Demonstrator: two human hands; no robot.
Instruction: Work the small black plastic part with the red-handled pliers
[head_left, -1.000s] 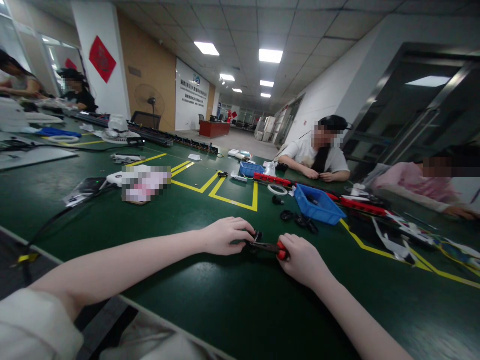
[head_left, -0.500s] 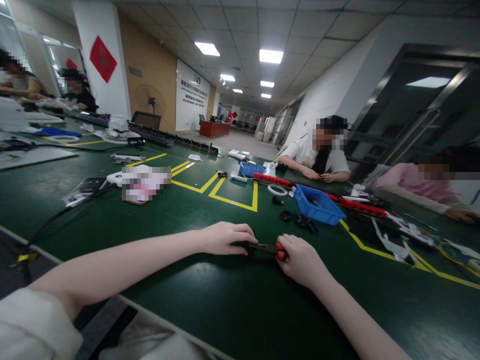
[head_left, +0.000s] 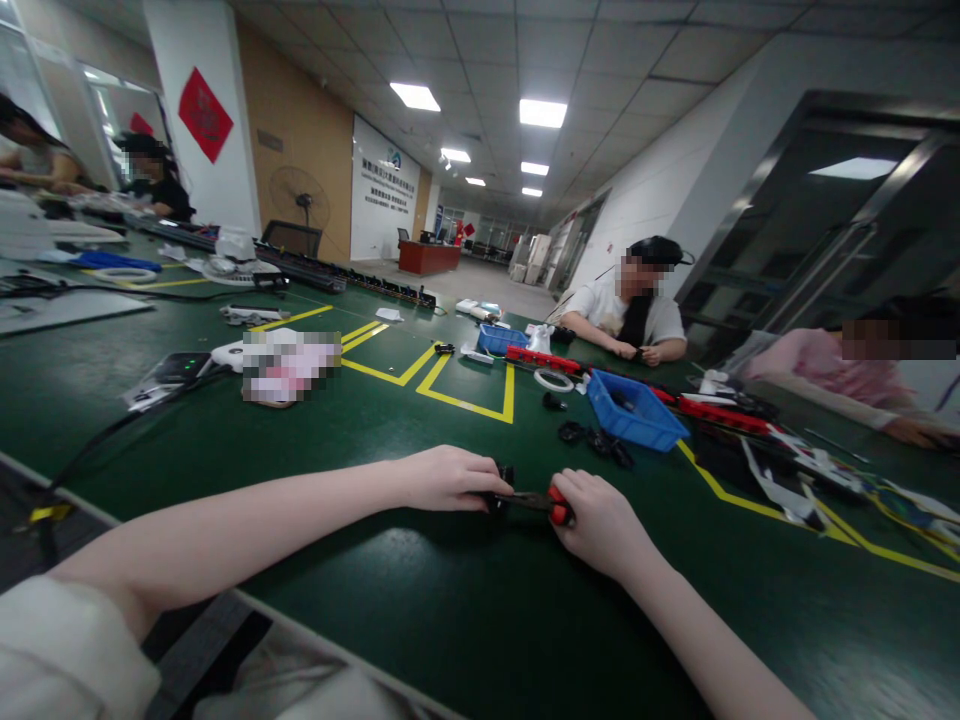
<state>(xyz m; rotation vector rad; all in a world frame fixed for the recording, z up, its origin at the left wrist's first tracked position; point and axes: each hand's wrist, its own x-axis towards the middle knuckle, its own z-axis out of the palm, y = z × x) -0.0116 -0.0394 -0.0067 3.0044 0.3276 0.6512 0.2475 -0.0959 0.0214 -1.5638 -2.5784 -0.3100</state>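
The big blue bin [head_left: 637,428] is the thing to look from. The small black part [head_left: 504,475] is closer to the person than the bin and off to its left, low over the green tabletop [head_left: 450,600]. A second ago the left hand's fingers were more spread out, with the first finger reaching over the part. Now they are closer together. Half a second ago the part was mostly hidden, and now more of it shows above the fingertips.

The left hand [head_left: 457,480] is nearly closed and pinches the part between thumb and fingers. The right hand [head_left: 604,515] is curled around the red handles of the pliers [head_left: 529,499]. The tips of the pliers reach the part, right by the left fingertips. It is too small to tell if they bite on it.

Some black bits [head_left: 600,442] lie just beside the bin, on its near left side. A white ring [head_left: 559,388] is near the bin's left side. A phone [head_left: 289,370] lies well to the left of the bin. Behind the bin sits a person in a white shirt [head_left: 592,312], whose head has moved a little to the left since half a second ago.
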